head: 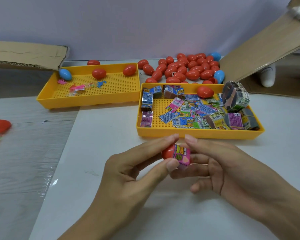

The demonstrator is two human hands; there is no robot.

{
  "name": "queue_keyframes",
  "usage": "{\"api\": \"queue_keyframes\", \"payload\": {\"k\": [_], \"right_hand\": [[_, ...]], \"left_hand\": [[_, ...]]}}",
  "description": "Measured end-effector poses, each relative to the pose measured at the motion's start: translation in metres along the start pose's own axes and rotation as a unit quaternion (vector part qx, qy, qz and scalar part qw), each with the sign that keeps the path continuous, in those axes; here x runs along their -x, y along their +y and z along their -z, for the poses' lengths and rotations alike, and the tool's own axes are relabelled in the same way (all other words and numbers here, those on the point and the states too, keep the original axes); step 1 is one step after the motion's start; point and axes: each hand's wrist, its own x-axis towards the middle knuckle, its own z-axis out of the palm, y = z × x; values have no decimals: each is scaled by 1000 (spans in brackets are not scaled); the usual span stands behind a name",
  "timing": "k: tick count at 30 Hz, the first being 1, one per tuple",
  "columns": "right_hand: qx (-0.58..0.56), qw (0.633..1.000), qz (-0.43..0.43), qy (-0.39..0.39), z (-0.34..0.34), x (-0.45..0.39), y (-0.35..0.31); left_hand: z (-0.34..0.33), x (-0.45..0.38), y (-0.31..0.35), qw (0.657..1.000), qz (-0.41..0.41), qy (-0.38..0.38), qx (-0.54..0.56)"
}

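Egg: the red egg point(168, 150) is held above the counter point(111, 129), between my two hands and just in front of the tray point(197, 134).
Left hand: my left hand point(128, 170) pinches the egg's bare end between thumb and forefinger. I judge this steadies it.
Right hand: my right hand point(229, 170) curls round the pink label point(182, 155) on the other end, thumb on top.
Supply: loose labels point(185, 110) lie in the tray — kept close for wrapping, I judge.

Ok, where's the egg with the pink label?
In the head view the labelled red egg is low in the middle, pinched between the left hand and right hand, just in front of the right yellow tray.
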Motion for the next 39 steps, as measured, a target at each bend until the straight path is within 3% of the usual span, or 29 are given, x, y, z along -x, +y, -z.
{"api": "queue_keyframes", "payload": {"k": [4,12,16,18,20,24,29,31,36,39], "right_hand": [[35,999,23,0,2,1,2],[101,985,137,22,5,2,3],[135,977,164,12,6,2,4],[239,942,232,34,6,4,6],[339,879,328,67,5,6,8],[407,783,464,79,6,4,13],[426,745,501,109,4,2,8],[458,701,526,149,8,4,-2],[535,545,593,255,39,15,-54],[565,515,561,316,71,34,-107]], "left_hand": [[1,0,1,999,8,-12,44],[3,0,0,999,-11,-36,27],[3,0,0,999,-13,-11,29],[3,-1,4,999,-3,16,30],[4,-2,8,999,12,40,27],[5,-3,13,998,35,50,20],[6,-5,12,995,76,51,46],[7,-7,6,991,90,88,55],[7,-10,-5,988,82,125,26],[4,-10,-10,989,83,118,26]]}}
